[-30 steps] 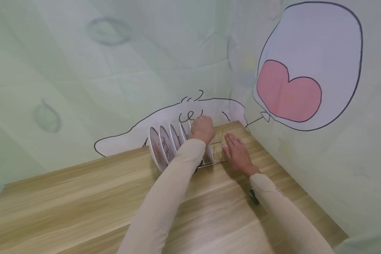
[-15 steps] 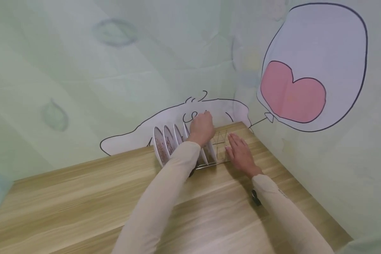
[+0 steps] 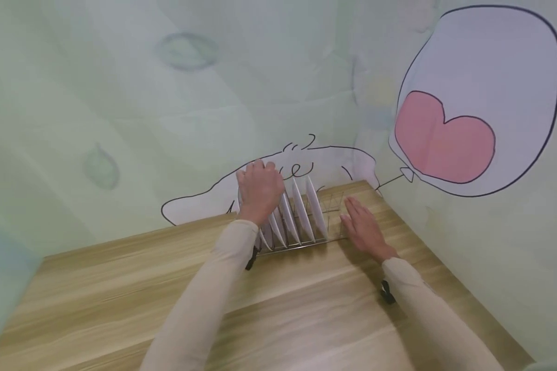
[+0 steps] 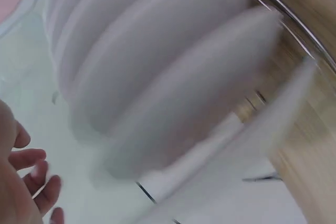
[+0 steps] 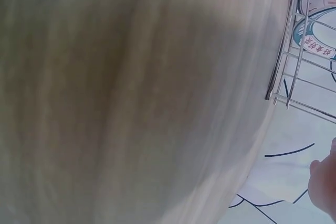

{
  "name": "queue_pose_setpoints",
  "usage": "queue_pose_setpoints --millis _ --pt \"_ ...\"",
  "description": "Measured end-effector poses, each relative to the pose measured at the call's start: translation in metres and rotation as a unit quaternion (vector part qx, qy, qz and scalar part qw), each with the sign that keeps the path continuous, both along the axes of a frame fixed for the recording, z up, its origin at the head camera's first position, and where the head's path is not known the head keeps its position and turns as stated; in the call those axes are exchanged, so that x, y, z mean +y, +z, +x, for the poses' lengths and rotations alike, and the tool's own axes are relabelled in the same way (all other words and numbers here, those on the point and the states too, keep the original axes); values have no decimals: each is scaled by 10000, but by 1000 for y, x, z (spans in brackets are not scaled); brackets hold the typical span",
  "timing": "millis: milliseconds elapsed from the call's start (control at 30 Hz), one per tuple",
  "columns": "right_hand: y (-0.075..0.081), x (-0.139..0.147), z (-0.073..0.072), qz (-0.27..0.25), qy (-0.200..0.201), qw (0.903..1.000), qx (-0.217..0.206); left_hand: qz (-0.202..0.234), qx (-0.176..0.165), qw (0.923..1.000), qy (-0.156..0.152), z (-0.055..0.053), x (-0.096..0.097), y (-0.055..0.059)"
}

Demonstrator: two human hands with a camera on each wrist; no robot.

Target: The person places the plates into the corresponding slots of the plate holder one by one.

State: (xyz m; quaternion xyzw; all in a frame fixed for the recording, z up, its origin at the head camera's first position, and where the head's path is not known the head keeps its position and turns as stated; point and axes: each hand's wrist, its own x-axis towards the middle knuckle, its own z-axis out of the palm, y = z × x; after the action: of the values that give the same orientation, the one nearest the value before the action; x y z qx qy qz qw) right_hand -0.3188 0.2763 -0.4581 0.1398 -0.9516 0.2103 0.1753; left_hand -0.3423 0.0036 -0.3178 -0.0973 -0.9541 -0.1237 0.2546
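Observation:
Several white plates (image 3: 316, 208) stand on edge, side by side, in a wire dish rack (image 3: 301, 246) on the wooden table. My left hand (image 3: 260, 190) is over the left end of the row and hides the plates there in the head view. In the left wrist view its fingers (image 4: 37, 177) are loosely bent, apart from the blurred plates (image 4: 184, 40). Beside the rack's right end is my right hand (image 3: 365, 232), its fingers straight and side by side. The right wrist view shows printed decoration on a plate (image 5: 317, 45) behind the wires.
The wooden table (image 3: 120, 288) runs up to a pale fabric backdrop (image 3: 120, 103) with cartoon drawings, including a balloon (image 3: 501, 67). A black strap (image 3: 387, 292) shows at my right wrist.
My left hand has moved left along the row, from its middle to the left end, uncovering plates on the right. My right hand stays beside the rack. The head view has shifted slightly.

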Motion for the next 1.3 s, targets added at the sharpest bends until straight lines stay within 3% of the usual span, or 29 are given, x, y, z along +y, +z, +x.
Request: queue_pose_setpoints --millis 133,400,533,733,1000,1300 --pt "-1 2 -1 -81 77 9999 -26 -60 -219 9997 28 5 -20 -12" --pt "2 2 -8 -198 118 9997 90 -183 -727 9968 -276 17 -39 -34" --pt "11 2 -17 -197 192 9992 305 -331 -981 9939 -386 18 -44 -41" --pt "26 1 -26 36 343 9994 88 -530 -1145 9909 -472 18 -42 -45" --pt "25 7 -30 699 515 9958 -274 -862 -875 9896 -743 18 -35 -50" --pt "19 10 -31 1008 751 9919 -164 -1067 -668 9893 -731 17 -34 -58"
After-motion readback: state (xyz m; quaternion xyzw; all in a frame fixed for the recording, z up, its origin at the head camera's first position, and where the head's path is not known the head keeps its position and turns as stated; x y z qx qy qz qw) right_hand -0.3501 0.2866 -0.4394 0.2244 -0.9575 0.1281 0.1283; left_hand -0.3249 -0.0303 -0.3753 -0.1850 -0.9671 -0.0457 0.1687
